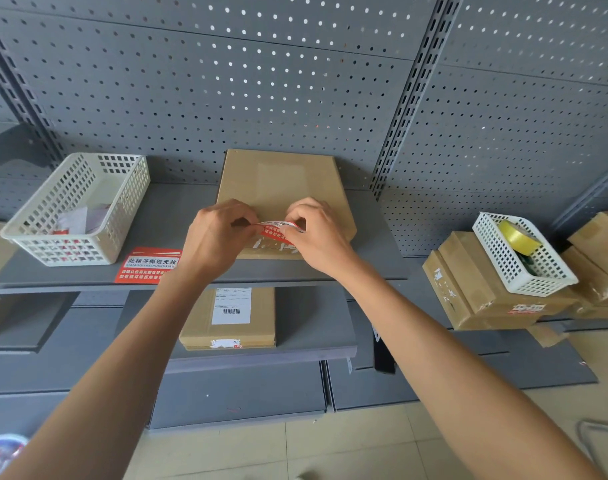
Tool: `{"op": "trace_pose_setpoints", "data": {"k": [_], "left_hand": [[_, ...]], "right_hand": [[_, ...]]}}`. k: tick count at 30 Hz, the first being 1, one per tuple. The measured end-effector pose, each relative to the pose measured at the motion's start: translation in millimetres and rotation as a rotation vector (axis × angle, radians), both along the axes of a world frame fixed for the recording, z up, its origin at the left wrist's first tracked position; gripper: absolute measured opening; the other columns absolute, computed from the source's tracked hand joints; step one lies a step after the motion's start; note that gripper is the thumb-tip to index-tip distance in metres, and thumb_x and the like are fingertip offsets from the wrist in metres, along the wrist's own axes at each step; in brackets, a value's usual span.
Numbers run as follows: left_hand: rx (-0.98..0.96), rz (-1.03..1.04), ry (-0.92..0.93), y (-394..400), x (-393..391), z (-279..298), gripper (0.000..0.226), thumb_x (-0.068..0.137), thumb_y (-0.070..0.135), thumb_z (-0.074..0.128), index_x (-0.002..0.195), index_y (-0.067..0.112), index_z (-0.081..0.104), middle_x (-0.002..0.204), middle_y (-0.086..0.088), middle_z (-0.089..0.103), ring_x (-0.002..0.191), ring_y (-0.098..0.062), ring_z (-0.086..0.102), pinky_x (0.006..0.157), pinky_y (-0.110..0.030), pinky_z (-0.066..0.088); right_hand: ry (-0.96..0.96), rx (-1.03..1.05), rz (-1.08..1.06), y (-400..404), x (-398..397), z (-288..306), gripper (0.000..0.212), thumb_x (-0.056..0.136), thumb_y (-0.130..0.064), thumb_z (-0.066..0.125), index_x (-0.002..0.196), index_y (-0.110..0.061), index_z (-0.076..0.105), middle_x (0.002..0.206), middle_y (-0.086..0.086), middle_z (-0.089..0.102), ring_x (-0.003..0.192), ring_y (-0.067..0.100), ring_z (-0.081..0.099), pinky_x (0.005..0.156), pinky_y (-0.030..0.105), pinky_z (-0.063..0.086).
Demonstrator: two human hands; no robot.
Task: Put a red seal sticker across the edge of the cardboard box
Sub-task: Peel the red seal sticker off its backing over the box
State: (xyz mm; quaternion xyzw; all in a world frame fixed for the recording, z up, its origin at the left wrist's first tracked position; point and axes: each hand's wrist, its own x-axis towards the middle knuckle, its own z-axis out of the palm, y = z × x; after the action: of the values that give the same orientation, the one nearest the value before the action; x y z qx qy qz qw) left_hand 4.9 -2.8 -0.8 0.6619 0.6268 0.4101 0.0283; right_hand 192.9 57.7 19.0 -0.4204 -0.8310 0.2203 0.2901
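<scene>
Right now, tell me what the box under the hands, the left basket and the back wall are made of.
Box: brown cardboard, matte, with a creased flap edge.
Left basket: likely moulded plastic, cream, with a square lattice.
Back wall: grey perforated panel, probably painted metal, with slotted uprights.

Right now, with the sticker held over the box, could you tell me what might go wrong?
1. The red seal sticker is pinched between both hands, left and right, and looks curled; it might fold onto itself.
2. White residue marks the cardboard box near its front edge, so adhesion there may be poor.
</scene>
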Motion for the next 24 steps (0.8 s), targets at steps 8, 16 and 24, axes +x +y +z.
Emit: {"op": "trace_pose_setpoints", "data": {"k": [8, 16, 24], "left_hand": [[-0.012, 0.004, 0.048, -2.6, 3.3, -4.2, 0.009, 0.088, 0.024, 0.073, 0.087, 0.018, 0.067, 0.104, 0.004, 0.068, 0.084, -0.023, 0.064, 0.072, -0.044, 0.055], [0.006, 0.010, 0.078, -3.8, 5.0, -7.0, 0.007, 0.091, 0.025, 0.070, 0.089, 0.020, 0.065, 0.106, 0.006, 0.065, 0.082, -0.023, 0.062, 0.070, -0.044, 0.054], [0.024, 0.007, 0.075, -5.7, 5.0, -5.6, 0.014, 0.088, 0.028, 0.074, 0.092, 0.017, 0.066, 0.102, 0.004, 0.066, 0.079, -0.024, 0.062, 0.070, -0.038, 0.052]], "right_hand": [[-0.040, -0.016, 0.039, 2.7, 3.5, 1.9, 0.006, 0.089, -0.017, 0.067, 0.085, -0.015, 0.070, 0.114, 0.000, 0.064, 0.112, 0.022, 0.052, 0.101, 0.037, 0.036], [-0.054, -0.019, 0.017, -0.4, -1.6, 7.0, 0.028, 0.086, -0.032, 0.070, 0.108, -0.020, 0.059, 0.111, -0.004, 0.063, 0.109, 0.023, 0.055, 0.099, 0.045, 0.040], [-0.199, 0.014, 0.036, -5.6, -22.9, 10.8, 0.011, 0.092, -0.029, 0.067, 0.084, -0.023, 0.062, 0.114, -0.006, 0.057, 0.117, 0.027, 0.044, 0.101, 0.080, 0.019]]}}
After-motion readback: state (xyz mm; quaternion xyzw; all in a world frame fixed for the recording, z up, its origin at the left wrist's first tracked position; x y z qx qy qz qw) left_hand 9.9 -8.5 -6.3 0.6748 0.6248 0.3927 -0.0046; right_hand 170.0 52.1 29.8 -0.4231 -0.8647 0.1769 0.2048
